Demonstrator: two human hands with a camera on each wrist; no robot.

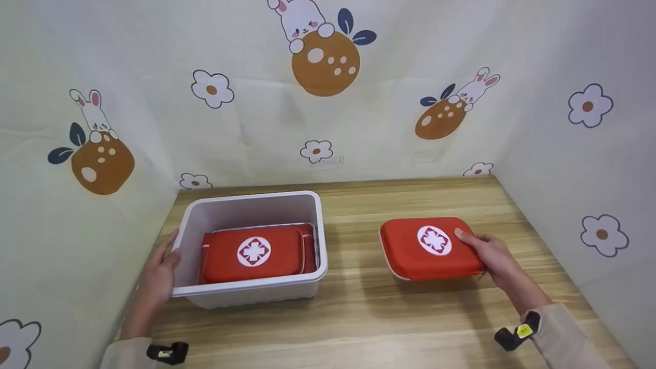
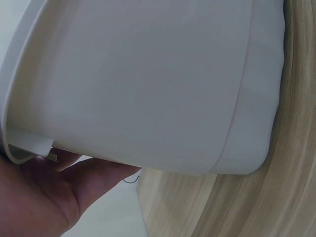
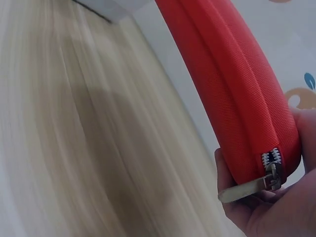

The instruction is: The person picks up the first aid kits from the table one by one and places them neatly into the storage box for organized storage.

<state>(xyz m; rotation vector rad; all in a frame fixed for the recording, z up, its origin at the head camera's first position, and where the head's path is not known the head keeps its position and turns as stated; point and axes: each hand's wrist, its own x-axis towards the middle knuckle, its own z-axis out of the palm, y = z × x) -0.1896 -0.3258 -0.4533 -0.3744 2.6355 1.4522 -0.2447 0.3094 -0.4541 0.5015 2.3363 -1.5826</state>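
My right hand [image 1: 497, 256] grips a red first-aid case [image 1: 410, 256] by its right end, thumb on the lid beside the white cross emblem. The case is held above the table, its shadow below. In the right wrist view, fingers curl under the case, next to the metal zipper pull [image 3: 252, 187]. On the left, a white plastic bin [image 1: 251, 289] stands on the table with my left hand [image 1: 158, 274] holding its left side at the rim. Inside the bin lies another red first-aid case [image 1: 225, 261], cross up, overlapping a further red item [image 1: 309, 251] that is mostly hidden.
The wood-grain table [image 1: 348, 328] runs back to a pale curtain [image 1: 256, 133] printed with rabbits, oranges and flowers. This curtain also closes off both sides. A black wrist camera [image 1: 169, 352] is strapped at the left sleeve, another wrist camera [image 1: 517, 332] at the right.
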